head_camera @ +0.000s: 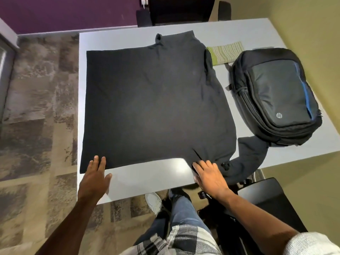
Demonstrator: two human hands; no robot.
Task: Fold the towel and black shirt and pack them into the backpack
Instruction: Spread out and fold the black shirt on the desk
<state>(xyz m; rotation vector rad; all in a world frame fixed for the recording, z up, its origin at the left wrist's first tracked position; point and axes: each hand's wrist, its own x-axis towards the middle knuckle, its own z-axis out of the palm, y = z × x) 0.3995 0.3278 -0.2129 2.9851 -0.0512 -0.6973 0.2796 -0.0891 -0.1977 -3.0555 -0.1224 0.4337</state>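
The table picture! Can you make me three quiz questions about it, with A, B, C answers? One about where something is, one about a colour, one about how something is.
1. Where does the striped towel lie?
A. Inside the backpack
B. On the table beyond the backpack
C. On the floor

2. What colour is the stripe down the backpack?
A. Blue
B. Red
C. Yellow

3. How is the black shirt right now?
A. Rolled into a ball
B. Hanging on a chair
C. Spread flat on the table

Answers:
1 B, the towel sits folded on the table at the backpack's far end.
2 A, a blue strip runs along its front panel.
3 C, it lies flat, with the left hand and right hand touching its near edge.
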